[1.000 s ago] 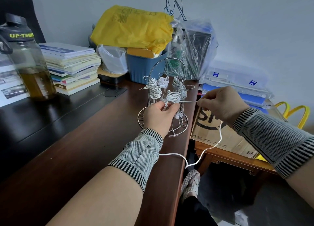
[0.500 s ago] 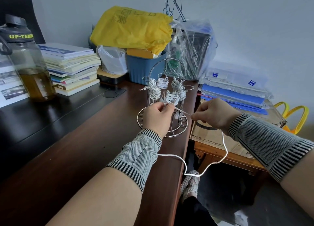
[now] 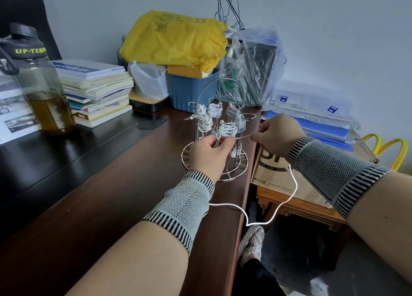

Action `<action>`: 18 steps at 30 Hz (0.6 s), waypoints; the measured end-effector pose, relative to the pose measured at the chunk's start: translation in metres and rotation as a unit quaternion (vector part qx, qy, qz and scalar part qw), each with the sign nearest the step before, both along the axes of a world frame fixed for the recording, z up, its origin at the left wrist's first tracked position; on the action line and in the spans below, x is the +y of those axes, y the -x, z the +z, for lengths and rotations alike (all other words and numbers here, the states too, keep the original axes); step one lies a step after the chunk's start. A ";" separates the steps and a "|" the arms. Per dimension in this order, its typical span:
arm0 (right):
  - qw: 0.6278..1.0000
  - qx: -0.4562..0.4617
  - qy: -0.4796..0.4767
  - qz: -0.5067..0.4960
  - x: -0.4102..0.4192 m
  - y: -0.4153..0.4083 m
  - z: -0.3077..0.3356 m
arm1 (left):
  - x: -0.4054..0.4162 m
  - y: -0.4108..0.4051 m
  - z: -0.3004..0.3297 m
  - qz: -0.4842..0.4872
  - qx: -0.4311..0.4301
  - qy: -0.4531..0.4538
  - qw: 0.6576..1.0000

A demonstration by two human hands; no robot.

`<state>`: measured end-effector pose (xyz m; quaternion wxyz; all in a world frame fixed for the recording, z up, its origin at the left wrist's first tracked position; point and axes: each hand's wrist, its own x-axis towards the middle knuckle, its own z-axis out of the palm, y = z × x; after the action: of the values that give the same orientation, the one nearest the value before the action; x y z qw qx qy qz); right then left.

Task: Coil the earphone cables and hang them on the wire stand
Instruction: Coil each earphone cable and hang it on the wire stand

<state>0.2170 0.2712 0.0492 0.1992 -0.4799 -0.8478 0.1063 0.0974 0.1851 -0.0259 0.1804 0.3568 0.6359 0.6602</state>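
Head view: since half a second ago the right hand (image 3: 277, 132) has lifted and pulled the earphone cable (image 3: 294, 179) taut again. It pinches the cable to the right of the wire stand (image 3: 215, 155). Left hand (image 3: 208, 154) pinches the cable's other end in front of the stand, on the brown table (image 3: 107, 206). Slack loops down past the table edge. Several coiled bundles (image 3: 214, 109) hang on the stand's hooks.
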 end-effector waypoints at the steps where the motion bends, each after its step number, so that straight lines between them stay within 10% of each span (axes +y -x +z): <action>1: 1.000 -0.009 -0.006 -0.007 0.001 0.001 0.001 | 0.001 0.000 0.000 0.005 0.005 -0.003 1.000; 12: 0.923 -0.196 -0.320 0.085 -0.026 0.019 0.038 | 0.005 0.000 -0.001 0.015 0.032 0.001 0.999; 18: 0.876 -0.314 -0.307 0.199 -0.023 0.040 0.060 | 0.004 0.001 -0.001 0.033 0.057 0.012 0.998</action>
<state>0.1774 0.2479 0.1095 0.0346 -0.2239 -0.9334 -0.2784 0.0961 0.1893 -0.0274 0.1262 0.3711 0.6642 0.6365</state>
